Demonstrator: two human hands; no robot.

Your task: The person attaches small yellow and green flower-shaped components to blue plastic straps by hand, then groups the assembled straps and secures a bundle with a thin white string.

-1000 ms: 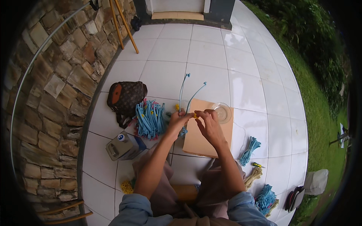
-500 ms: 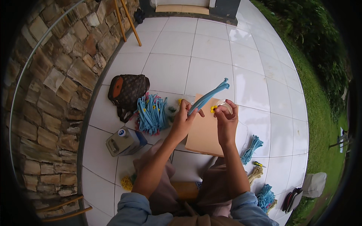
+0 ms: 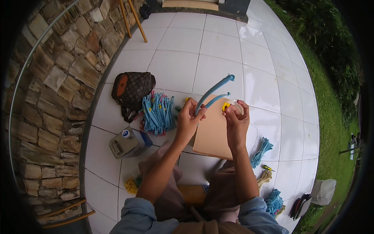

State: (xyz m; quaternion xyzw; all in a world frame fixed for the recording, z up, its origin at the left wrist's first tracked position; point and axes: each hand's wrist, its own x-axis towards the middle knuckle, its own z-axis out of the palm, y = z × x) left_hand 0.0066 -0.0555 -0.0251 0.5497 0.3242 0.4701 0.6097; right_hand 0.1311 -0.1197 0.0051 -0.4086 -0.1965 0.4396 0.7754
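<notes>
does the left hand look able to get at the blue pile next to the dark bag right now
Probably yes: the blue pile lies just left of the left hand, with nothing large seen between, though the blue strips it holds may need putting down first.

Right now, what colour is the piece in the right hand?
The piece is mostly yellow; head view.

brown patterned bag (image 3: 137, 90) | stone wall (image 3: 54, 80) | wooden poles (image 3: 138, 22) | tiled floor (image 3: 178, 66) | lawn (image 3: 334, 132) | white sack (image 3: 324, 191)
</notes>
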